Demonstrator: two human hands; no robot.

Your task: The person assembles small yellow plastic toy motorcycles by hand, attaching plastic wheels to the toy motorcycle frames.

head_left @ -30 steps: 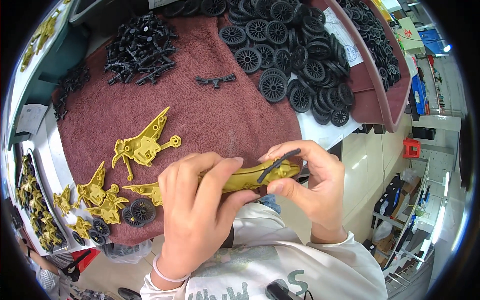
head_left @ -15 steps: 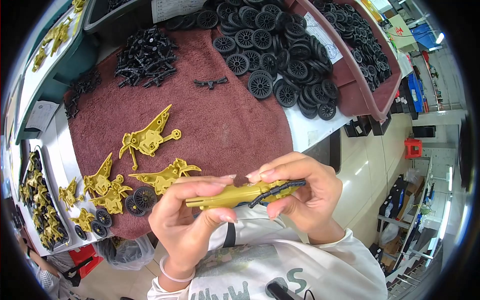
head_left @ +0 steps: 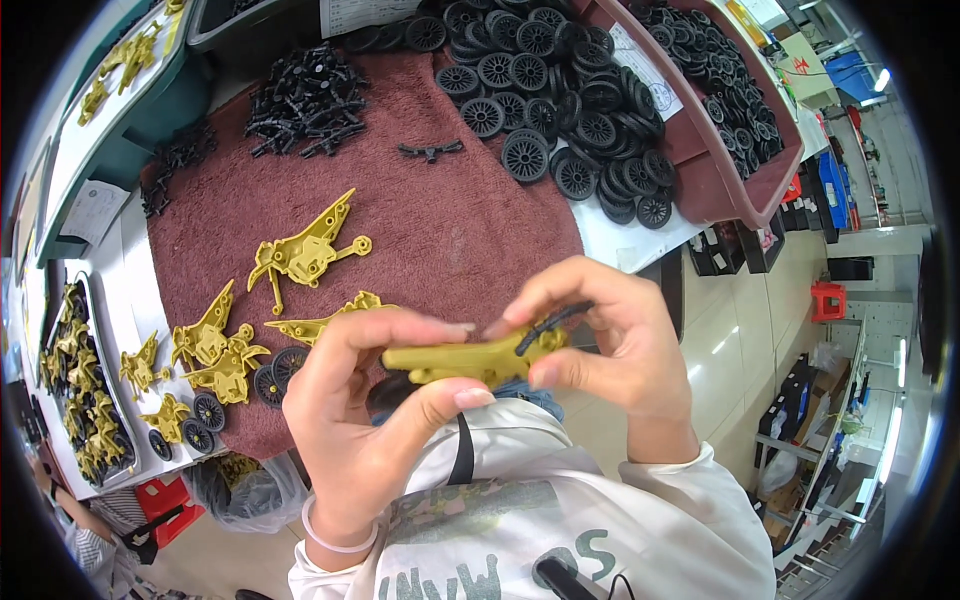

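Note:
Between both hands, above the front edge of the table, is a gold plastic toy motorcycle body (head_left: pixel 450 362), slightly blurred. My left hand (head_left: pixel 350 425) pinches its long narrow end between thumb and fingers. My right hand (head_left: pixel 635 350) grips the other end, where a black handlebar (head_left: pixel 545 328) crosses the body near the fingertips. Beyond my hands, a gold body half (head_left: pixel 308 256) lies on a brown towel (head_left: pixel 430 240). Another gold half (head_left: pixel 318 327) is partly hidden behind my left hand. A single black handlebar (head_left: pixel 430 151) rests farther back.
Black spoked wheels (head_left: pixel 525 155) are heaped at the back right beside a maroon bin (head_left: pixel 740 205) of more wheels. Small black parts (head_left: pixel 305 105) form a pile at the back. On the left are gold parts with wheels (head_left: pixel 200 430) and a filled tray (head_left: pixel 98 400).
The toy body has turned in my hands, its handlebar end now tilted higher. My right hand has risen a little and its grip has shifted. The whole view has shifted slightly.

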